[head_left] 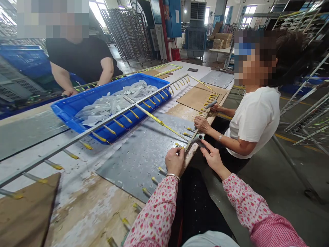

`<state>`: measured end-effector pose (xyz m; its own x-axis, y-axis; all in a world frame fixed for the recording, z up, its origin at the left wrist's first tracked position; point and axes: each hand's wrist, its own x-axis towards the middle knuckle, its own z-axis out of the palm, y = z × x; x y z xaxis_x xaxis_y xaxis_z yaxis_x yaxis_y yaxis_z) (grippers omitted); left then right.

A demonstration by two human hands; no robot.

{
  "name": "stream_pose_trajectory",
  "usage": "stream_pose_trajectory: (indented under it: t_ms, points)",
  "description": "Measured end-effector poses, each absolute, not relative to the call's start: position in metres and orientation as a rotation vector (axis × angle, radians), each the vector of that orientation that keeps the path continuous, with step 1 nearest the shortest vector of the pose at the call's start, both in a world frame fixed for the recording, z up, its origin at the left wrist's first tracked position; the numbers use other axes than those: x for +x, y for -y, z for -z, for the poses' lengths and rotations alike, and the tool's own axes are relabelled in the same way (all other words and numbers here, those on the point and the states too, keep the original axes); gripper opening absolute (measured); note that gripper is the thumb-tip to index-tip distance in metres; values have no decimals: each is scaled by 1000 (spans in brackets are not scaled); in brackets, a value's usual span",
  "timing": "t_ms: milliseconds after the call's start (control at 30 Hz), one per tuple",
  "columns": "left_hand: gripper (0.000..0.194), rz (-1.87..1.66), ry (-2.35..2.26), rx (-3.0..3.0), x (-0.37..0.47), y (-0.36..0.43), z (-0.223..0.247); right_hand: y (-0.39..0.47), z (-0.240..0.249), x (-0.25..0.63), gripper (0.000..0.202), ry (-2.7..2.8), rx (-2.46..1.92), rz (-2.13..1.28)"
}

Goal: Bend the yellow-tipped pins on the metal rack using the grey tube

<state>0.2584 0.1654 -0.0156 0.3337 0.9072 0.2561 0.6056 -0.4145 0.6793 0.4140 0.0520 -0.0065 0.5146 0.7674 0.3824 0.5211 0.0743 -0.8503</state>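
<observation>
A long metal rack with yellow-tipped hooks lies across the table, its near rail (188, 148) along the table edge. My left hand (175, 161) is closed at this rail beside a yellow-based hook (179, 145); the fingertips are partly hidden. In my right hand (214, 158), just past the table edge, is a grey tubular fitting (197, 139), its round open end facing me. The fitting is close to the rail; whether they touch I cannot tell. More hooks (147, 192) run along the near rail toward me.
A blue bin (67, 118) of pale plastic-like pieces (110, 103) stands beneath the far rail (102, 124). At right, a co-worker's hands (203, 124) work on the same rack with a grey tube (211, 104). Another person (79, 61) is across the table. Cardboard (192, 97) lies under the rack.
</observation>
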Motion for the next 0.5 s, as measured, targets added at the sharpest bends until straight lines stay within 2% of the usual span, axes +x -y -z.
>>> stream_pose_trajectory:
  t_ms: [500]
  points:
    - [11,-665,-1474,2263,263,-161,10,-54,6,410,41,1293,-1614,-343]
